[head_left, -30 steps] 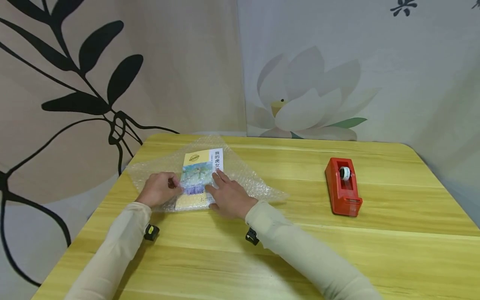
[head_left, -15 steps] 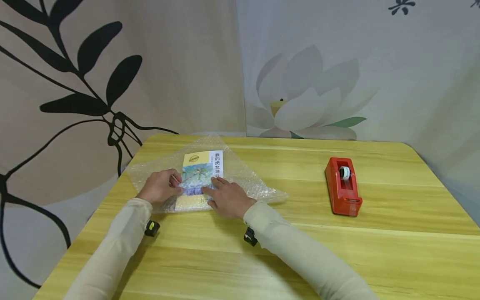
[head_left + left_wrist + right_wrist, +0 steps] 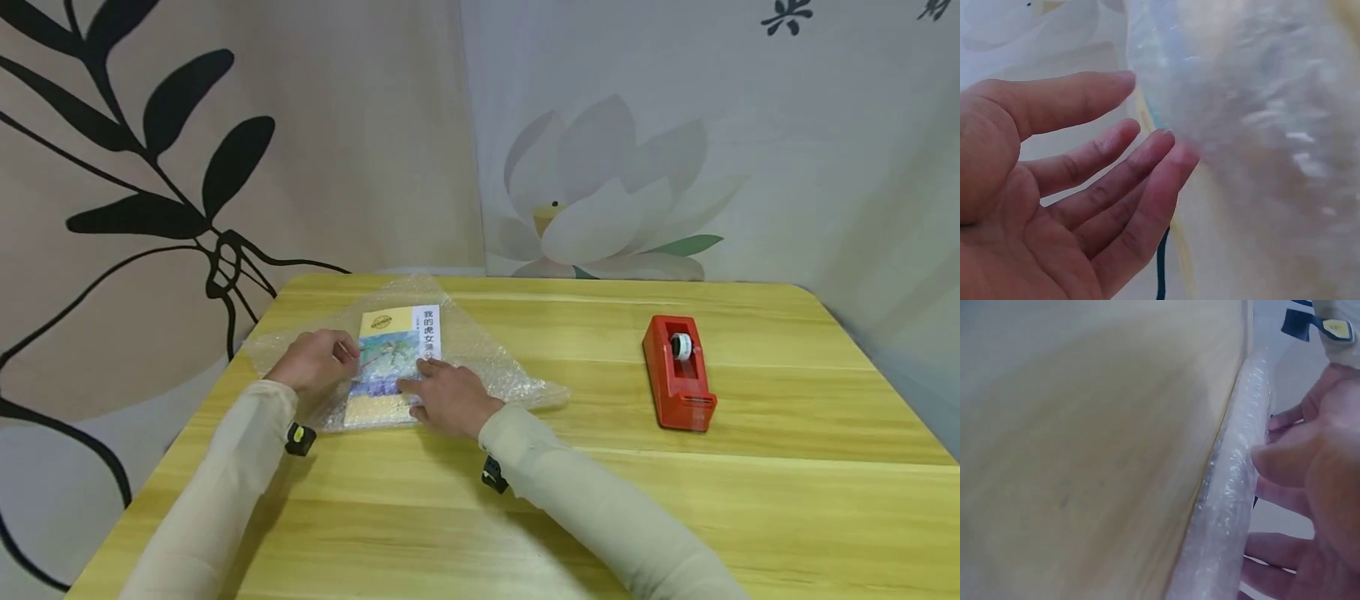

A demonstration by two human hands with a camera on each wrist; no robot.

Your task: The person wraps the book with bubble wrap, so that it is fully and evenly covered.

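A book (image 3: 390, 350) with a yellow and blue painted cover and a white title strip lies inside a sheet of clear bubble wrap (image 3: 483, 346) towards the table's far left. At the book's left side is my left hand (image 3: 318, 362). Its fingers are loosely bent and spread in the left wrist view, with tips close to or against the wrap (image 3: 1272, 137); contact is hard to tell. My right hand (image 3: 453, 400) rests its fingertips on the wrapped book's lower right part. From the right wrist view, the thumb and fingers lie along the wrap's bulging near edge (image 3: 1229, 481).
A red tape dispenser (image 3: 678, 375) with a white-cored roll stands on the right half of the wooden table (image 3: 480, 517). Behind the table hangs a wall cloth (image 3: 600, 167) printed with flowers. The wrap's right corner spreads over the tabletop.
My right hand has slid slightly down the cover towards the near edge. My left hand has lifted a little and its fingers have parted from the book's side. The head view has shifted slightly.
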